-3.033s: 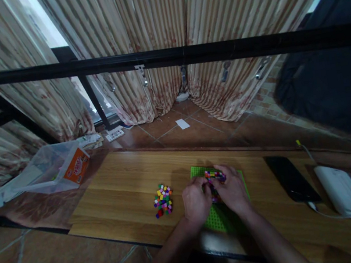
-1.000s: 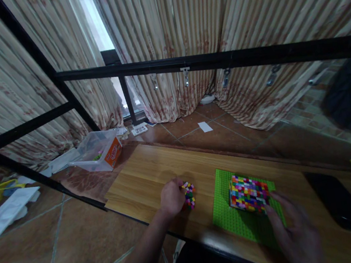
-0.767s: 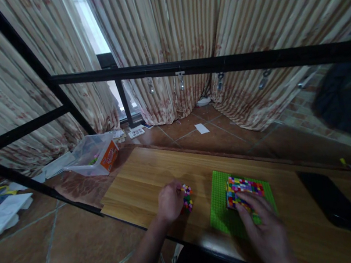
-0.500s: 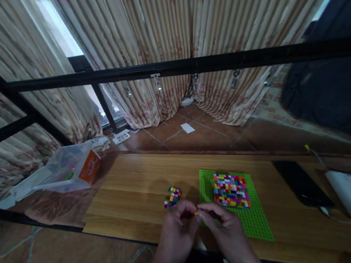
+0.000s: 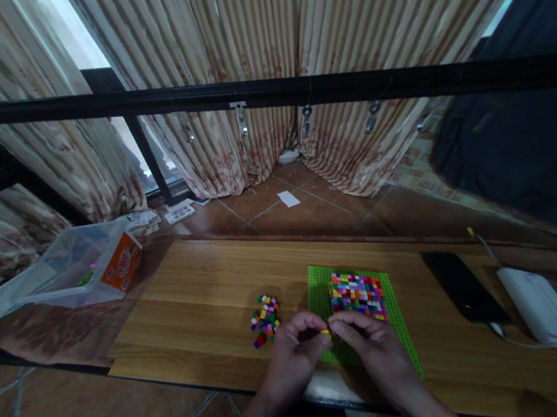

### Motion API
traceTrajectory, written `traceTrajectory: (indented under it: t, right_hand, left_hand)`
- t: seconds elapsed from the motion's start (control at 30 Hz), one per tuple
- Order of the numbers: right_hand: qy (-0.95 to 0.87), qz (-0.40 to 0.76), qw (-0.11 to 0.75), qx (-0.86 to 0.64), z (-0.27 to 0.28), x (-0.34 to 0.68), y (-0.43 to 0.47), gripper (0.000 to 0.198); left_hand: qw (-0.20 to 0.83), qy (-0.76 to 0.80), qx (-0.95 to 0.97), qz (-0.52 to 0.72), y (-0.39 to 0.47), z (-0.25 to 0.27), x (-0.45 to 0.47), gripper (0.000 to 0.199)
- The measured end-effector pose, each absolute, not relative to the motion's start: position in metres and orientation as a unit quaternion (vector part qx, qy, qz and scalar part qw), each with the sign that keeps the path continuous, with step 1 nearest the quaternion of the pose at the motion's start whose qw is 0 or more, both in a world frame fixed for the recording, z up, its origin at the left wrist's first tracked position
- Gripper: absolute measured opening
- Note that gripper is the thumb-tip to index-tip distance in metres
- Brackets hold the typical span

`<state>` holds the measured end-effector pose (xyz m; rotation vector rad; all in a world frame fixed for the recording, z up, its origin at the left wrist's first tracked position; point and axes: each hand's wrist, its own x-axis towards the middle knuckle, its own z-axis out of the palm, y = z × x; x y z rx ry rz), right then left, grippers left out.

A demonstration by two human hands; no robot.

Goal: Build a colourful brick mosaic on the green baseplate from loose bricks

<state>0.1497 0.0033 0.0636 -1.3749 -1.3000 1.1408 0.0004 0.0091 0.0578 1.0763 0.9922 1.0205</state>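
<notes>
A small yellow toy brick (image 5: 325, 332) is pinched between the thumb and forefinger of my left hand (image 5: 301, 349). Close beside it, my right hand (image 5: 376, 341) has its thumb and fingertips pressed together; whatever they hold is hidden. Both hands are above the near part of a green studded baseplate (image 5: 403, 329). On that plate stands a block of many-coloured bricks (image 5: 356, 293), partly covered by my right hand. Loose coloured bricks (image 5: 265, 317) lie in a small pile to the left of my left hand.
The wooden table (image 5: 206, 283) carries a black phone (image 5: 463, 285) and a white power bank (image 5: 546, 310) with a cable at right. Beyond its left end sits a clear plastic bin (image 5: 76, 268) with an orange label. A black metal rail (image 5: 259, 88) crosses before the curtains.
My hands have shifted right over the baseplate and their fingertips have moved slightly apart, the yellow brick staying in my left fingers. The whole view has swung a little.
</notes>
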Motion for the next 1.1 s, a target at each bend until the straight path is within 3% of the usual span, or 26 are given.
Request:
traceTrajectory:
  t: [0.07,0.2,0.3,0.4,0.8,1.1]
  right_hand:
    - [-0.578,0.387,0.446,-0.563,0.062,0.159,0.015,0.024]
    - [-0.685,0.186,0.403,-0.578,0.058,0.175,0.043,0.022]
    - [-0.725,0.100,0.347,-0.586,0.053,0.179,0.056,0.022]
    - [-0.739,0.072,0.316,-0.591,0.050,0.178,0.061,0.020]
    - [-0.725,0.029,0.335,-0.601,0.044,0.176,0.058,0.022]
    - [-0.781,-0.119,0.200,-0.580,0.043,0.176,0.040,0.031]
  left_hand:
    - [0.601,0.448,0.488,0.446,0.016,0.049,0.002,0.011]
    - [0.528,0.501,0.555,0.402,0.031,0.035,0.007,0.035]
    - [0.490,0.523,0.607,0.344,0.040,0.033,0.013,0.047]
    - [0.462,0.528,0.638,0.317,0.045,0.039,0.018,0.051]
    - [0.419,0.519,0.686,0.291,0.048,0.045,0.026,0.051]
    - [0.417,0.502,0.701,0.288,0.049,0.046,0.026,0.058]
